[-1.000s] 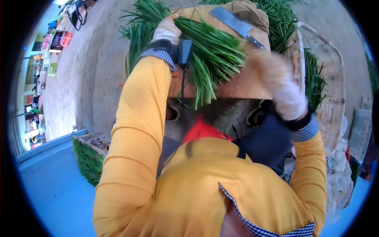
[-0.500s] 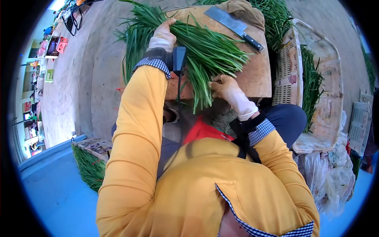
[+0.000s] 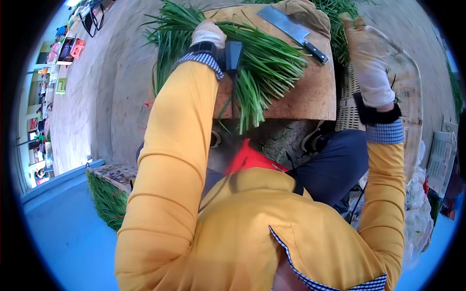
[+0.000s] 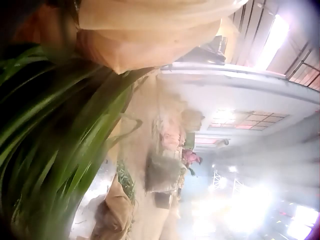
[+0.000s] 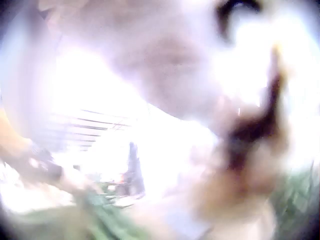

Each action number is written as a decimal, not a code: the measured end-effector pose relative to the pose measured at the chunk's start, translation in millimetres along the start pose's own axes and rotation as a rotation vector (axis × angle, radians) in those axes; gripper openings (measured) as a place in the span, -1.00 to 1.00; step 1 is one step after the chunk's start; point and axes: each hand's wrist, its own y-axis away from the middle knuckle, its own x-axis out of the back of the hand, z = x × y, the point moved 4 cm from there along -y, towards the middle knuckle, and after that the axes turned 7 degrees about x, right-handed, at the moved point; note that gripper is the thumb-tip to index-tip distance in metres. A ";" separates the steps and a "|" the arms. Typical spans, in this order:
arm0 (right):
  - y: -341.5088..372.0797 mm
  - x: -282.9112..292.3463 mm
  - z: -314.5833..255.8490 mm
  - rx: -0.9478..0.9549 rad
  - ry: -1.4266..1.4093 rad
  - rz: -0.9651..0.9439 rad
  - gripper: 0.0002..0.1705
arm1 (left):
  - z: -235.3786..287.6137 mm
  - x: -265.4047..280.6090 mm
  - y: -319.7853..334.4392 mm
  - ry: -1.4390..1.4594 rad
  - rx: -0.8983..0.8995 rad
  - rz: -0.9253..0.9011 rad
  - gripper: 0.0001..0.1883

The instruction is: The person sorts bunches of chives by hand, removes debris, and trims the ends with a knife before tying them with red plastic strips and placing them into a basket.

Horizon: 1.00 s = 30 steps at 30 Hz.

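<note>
A bundle of garlic chives (image 3: pixel 264 58) lies slanting over the wooden board (image 3: pixel 310 104), its pale cut ends toward the person. The gloved left hand (image 3: pixel 208 33) grips it near the leafy end; in the left wrist view the glove (image 4: pixel 150 42) covers the top of the long green leaves (image 4: pixel 55 145). Off to the right, the gloved right hand (image 3: pixel 361 46) is raised over the plastic crate, blurred by motion, its fingers loosely extended with nothing seen in them. A cleaver (image 3: pixel 291 31) with a black handle rests at the board's far right, apart from both hands.
A brown cloth (image 3: pixel 306 17) is bunched behind the cleaver. More greens (image 3: pixel 335 9) are heaped past the board's far right corner. The pale plastic crate (image 3: pixel 415 97) stands right of the board, with clear plastic bags (image 3: pixel 418 208) nearer the person. Another bundle of greens (image 3: pixel 104 201) sits at lower left.
The right hand went from a blur at the board's right to the chives' cut ends half a second ago, then up and right over the crate. The left hand keeps its grip on the bundle.
</note>
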 end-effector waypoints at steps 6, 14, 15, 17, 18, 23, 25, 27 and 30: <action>-7.5 58.7 -173.0 0.456 -0.723 0.123 -0.69 | 21.1 8.9 5.0 -0.320 -0.146 -0.031 -0.68; 29.7 43.2 -208.6 0.207 -0.803 -0.437 -0.88 | 16.0 -12.8 -5.3 -0.450 -0.196 -0.033 -0.72; 22.8 55.9 -212.1 0.192 -0.719 -0.257 -0.86 | 15.8 -21.5 -10.8 -0.638 -0.211 -0.029 -0.72; 14.2 67.0 -237.4 0.219 -0.563 -0.222 -0.83 | 12.9 -29.8 -20.1 -0.701 -0.320 0.053 -0.73; 14.2 54.5 -249.8 0.319 -0.522 -0.067 -0.82 | 14.7 -22.4 -16.2 -0.514 -0.325 0.049 -0.74; 14.3 -13.0 -267.4 0.102 -0.877 0.090 -0.82 | 8.2 -14.8 -20.2 -0.418 -0.056 0.075 -0.68; 32.2 -10.8 -259.3 0.433 -0.612 -0.153 -0.82 | 8.3 -13.8 -17.5 -0.327 -0.045 0.085 -0.68; 39.4 4.5 -240.2 0.468 -0.598 -0.229 -0.78 | 19.4 -6.6 -5.9 -0.459 -0.186 -0.019 -0.73; 76.5 -30.6 -227.7 0.508 -0.596 -0.025 -0.70 | 17.0 0.4 -3.1 -0.393 -0.048 -0.111 -0.67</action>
